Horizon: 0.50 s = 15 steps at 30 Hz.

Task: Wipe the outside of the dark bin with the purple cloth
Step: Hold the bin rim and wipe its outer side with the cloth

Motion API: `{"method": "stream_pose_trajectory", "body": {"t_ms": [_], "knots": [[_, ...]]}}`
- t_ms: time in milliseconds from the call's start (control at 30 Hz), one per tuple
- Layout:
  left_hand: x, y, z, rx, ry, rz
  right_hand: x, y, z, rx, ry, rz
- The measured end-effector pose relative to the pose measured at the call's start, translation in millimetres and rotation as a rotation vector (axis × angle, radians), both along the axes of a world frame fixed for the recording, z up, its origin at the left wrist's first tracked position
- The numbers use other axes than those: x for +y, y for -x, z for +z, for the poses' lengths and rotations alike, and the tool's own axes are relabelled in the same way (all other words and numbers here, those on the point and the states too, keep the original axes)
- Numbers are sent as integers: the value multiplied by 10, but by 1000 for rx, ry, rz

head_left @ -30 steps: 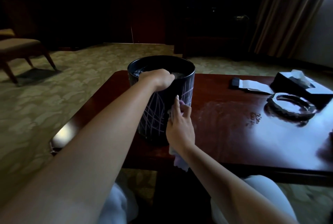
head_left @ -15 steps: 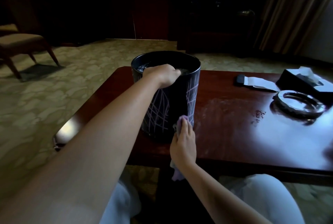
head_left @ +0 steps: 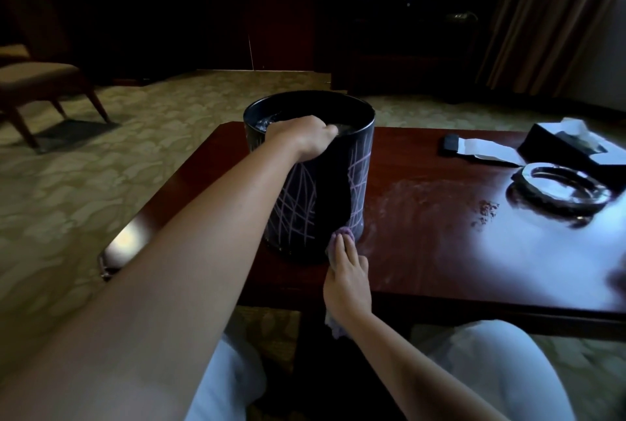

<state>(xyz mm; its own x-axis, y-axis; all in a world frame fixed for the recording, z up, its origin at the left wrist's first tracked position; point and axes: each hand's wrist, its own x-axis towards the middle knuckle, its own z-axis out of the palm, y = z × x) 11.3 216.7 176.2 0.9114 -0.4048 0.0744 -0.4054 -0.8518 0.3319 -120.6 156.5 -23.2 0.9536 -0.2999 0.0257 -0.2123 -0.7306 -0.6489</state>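
Left hand (head_left: 305,139) clenched over the rim of the one dark bin (head_left: 325,190). Right hand (head_left: 347,280) presses one purple cloth (head_left: 342,234) flat-fingered against the bin's lower wall, cloth tail hanging below the wrist. Bin upright near the front edge of the glossy reddish wooden table (head_left: 440,251): cylindrical, black, crossed with thin pale lines. Beyond, to the right: one round glass ashtray (head_left: 559,193), one tissue box (head_left: 572,146).

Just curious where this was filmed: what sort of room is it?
Probably a hotel room or lounge: patterned beige carpet, heavy floor-length curtains, and a polished dark wood coffee table with a black tissue box.
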Motion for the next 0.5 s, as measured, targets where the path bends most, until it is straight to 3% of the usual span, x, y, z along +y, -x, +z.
{"method": "stream_pose_trajectory", "body": {"t_ms": [100, 300, 500], "knots": [[8, -7, -10, -4, 4, 4, 28, -25, 59, -68, 37, 6], [2, 5, -5, -11, -4, 10, -49, -104, -98, 171, -32, 27], [-5, 33, -19, -37, -53, 32, -49, -49, -50, 107, -34, 4]]}}
